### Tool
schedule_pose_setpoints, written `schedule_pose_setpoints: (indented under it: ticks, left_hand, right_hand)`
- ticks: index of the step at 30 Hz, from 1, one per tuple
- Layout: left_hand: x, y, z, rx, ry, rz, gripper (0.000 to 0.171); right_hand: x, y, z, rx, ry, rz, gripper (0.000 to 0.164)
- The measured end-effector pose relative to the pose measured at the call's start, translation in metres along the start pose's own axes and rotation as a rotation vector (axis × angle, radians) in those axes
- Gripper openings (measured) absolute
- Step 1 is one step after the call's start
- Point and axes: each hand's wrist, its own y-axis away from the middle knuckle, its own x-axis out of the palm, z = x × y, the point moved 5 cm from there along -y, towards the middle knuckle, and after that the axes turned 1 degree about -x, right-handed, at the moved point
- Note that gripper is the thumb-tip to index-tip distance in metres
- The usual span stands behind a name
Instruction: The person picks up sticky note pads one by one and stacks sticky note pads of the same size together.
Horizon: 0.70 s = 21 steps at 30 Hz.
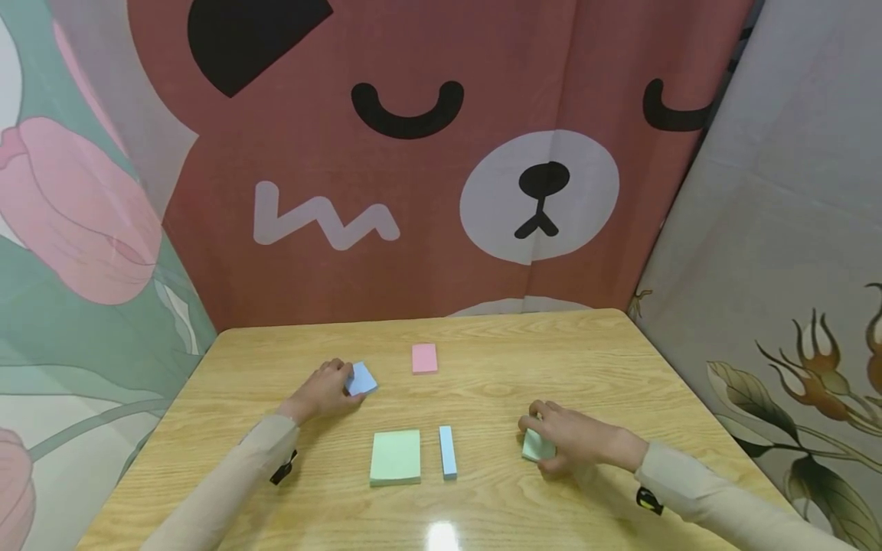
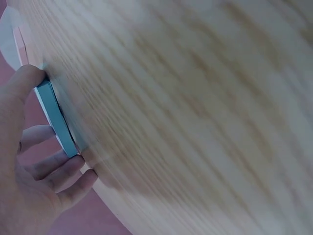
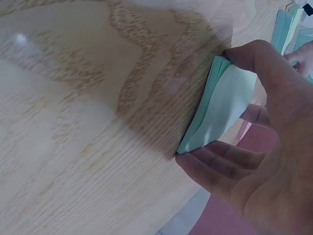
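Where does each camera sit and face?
Head: head-worn, facing forward and down at the table; both arms show.
Left wrist: on that wrist, facing the blue pad; left fingers show.
Right wrist: on that wrist, facing the small green pad; right fingers show, plus some left hand.
Head and left wrist share the blue pad.

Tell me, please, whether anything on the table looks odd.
The small green pad in the right hand looks bowed, its edge curving rather than straight. The wider blue pad in the left hand sits slanted, unlike the straighter pink pad.
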Motion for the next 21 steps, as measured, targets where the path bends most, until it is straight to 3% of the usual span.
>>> schedule_pose_setpoints:
  ticks: [12,21]
  left_hand:
    - [-0.0007,0.0003,-0.0006,0.025,-0.005,-0.003,0.049]
    - [-0.0027,0.003,-0.0038,0.034,-0.027,-0.048,0.046]
  right_hand:
    - [0.001,-0.0017,0.0044,-0.03,0.034,-0.024,0.046]
    - [-0.0003,-0.0029,0.0061,-0.018,0.053,-0.006,0.046]
